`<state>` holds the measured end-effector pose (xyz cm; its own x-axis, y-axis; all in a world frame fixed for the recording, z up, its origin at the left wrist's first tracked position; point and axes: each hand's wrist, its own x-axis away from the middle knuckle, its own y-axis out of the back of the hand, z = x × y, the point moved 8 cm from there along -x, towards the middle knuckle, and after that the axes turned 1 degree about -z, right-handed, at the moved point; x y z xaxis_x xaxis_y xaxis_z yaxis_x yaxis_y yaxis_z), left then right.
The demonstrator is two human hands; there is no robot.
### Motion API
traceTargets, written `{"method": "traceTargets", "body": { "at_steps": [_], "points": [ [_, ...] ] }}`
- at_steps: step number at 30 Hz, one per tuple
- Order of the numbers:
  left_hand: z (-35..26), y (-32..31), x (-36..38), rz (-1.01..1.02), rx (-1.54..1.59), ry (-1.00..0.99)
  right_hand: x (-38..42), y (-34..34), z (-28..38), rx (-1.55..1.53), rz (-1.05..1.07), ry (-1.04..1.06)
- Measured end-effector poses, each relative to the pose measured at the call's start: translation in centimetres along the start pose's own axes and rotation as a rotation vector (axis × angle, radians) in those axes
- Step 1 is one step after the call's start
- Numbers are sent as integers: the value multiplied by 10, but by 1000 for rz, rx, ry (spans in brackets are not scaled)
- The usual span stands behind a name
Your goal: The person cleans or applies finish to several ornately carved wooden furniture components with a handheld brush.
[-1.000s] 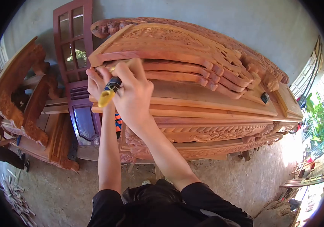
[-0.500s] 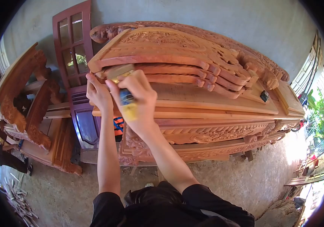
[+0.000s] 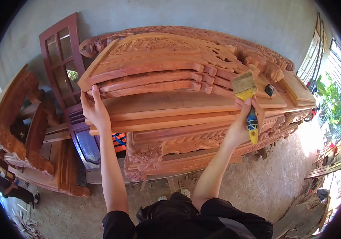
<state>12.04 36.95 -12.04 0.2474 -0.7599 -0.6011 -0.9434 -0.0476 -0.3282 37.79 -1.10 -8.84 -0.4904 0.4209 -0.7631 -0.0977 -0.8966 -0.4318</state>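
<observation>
My right hand (image 3: 243,124) grips a paintbrush (image 3: 251,119) with a yellow and blue handle. Its wide, pale bristles point up and overlap the right end of the carved wooden panels in this view. On the left, my left hand (image 3: 97,113) holds the near left corner of a lower carved wooden panel (image 3: 138,88), thumb on the front edge and fingers round the end. That panel lies in a stack under a top panel (image 3: 150,53) with relief carving and a scrolled right end.
Flat boards (image 3: 170,104) lie beneath the stack, over a carved wooden base (image 3: 194,141). A small black object (image 3: 269,90) sits on the right. Behind on the left leans a reddish door (image 3: 63,59), beside carved furniture (image 3: 23,119). A person's dark-clothed legs (image 3: 17,191) show at far left.
My right hand has swung the paintbrush away from the panels' left end, out to the right, bristles now upward. The left hand stays at the left corner of the stack.
</observation>
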Motion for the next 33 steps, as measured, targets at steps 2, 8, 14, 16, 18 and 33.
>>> {"method": "traceTargets", "body": {
  "at_steps": [2, 8, 14, 16, 18, 33],
  "points": [
    [-2, -4, 1, 24, 102, -70, -4, 2, -2, -29, -5, 15],
    [5, -4, -3, 73, 91, -57, 9, -7, -11, 69, 442, -28],
    [13, -3, -4, 70, 48, 24, -7, -4, -4, 76, 442, -25],
    [17, -3, -6, 87, 73, 2, -11, -10, 8, -8, 355, 209],
    [18, -4, -6, 102, 101, -25, -6, -8, 2, -10, 416, 107],
    [9, -4, -1, 89, -81, -88, -6, 5, 14, 325, 286, 263]
  ]
}}
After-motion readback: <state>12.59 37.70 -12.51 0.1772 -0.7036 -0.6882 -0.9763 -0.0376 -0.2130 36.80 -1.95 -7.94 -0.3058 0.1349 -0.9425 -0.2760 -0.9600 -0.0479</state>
